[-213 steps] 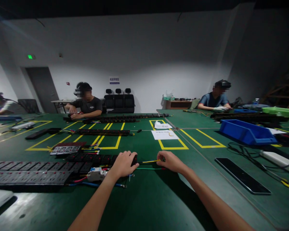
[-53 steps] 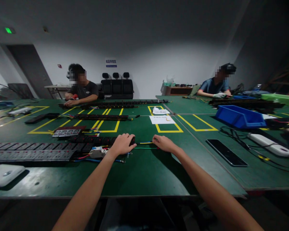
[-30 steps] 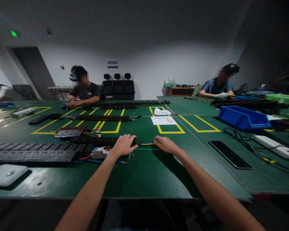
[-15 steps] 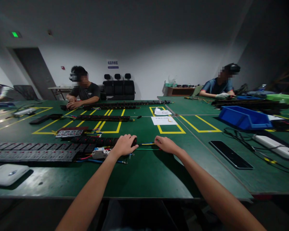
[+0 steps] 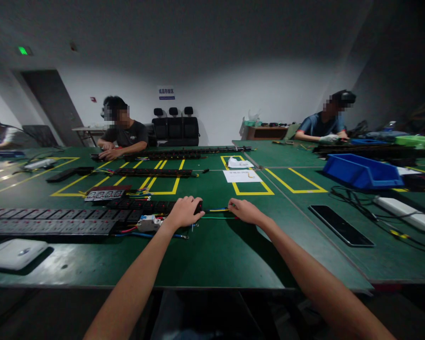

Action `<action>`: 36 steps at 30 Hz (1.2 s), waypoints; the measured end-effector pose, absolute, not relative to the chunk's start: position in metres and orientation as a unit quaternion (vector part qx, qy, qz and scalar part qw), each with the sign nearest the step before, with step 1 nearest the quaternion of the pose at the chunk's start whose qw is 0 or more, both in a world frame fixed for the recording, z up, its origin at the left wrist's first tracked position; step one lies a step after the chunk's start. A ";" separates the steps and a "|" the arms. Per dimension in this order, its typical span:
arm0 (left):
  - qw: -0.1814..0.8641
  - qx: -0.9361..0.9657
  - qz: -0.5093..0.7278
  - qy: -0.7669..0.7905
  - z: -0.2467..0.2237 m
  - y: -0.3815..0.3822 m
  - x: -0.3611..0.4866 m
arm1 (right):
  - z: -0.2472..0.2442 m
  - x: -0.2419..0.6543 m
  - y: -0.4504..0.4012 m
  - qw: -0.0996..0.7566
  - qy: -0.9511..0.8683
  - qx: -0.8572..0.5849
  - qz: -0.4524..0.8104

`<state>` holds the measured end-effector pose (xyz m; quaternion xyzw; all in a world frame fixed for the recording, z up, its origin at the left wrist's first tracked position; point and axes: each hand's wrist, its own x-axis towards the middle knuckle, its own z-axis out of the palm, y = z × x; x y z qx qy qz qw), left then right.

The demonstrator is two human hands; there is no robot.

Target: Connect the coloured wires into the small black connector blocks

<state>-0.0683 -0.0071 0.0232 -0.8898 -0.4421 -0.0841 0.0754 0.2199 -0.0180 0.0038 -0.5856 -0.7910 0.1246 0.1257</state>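
My left hand (image 5: 184,212) is closed over the end of a long black socket strip (image 5: 159,207). From that end, blue and yellow wires (image 5: 217,210) stretch across to my right hand (image 5: 243,211), whose fingers pinch them. A green wire (image 5: 216,217) runs just below, towards the underside of my right hand. By my left wrist is a grey-white breaker-like block (image 5: 150,223) with red and blue leads. More black socket strips (image 5: 56,227) lie side by side to the left. What my left fingers press underneath is hidden.
Ahead lie another black strip (image 5: 152,173), a part with white digit displays (image 5: 104,194) and a paper sheet (image 5: 242,176). To the right are a phone (image 5: 341,225), a blue bin (image 5: 363,172) and cables. A white device (image 5: 16,254) sits front left. Co-workers sit across the table.
Both hands keep their hold on the strip and wires. The whole view has shifted slightly; nothing near my hands has visibly moved otherwise.
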 end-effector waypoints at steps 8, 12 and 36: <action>0.077 -0.892 -0.087 -0.437 0.021 -0.006 -0.069 | 0.006 0.219 -0.020 0.129 -0.791 -0.584 0.128; 0.074 -0.892 -0.088 -0.436 0.021 -0.006 -0.069 | 0.006 0.219 -0.020 0.128 -0.792 -0.583 0.127; 0.074 -0.890 -0.077 -0.443 0.025 -0.007 -0.067 | 0.005 0.220 -0.019 0.128 -0.793 -0.583 0.124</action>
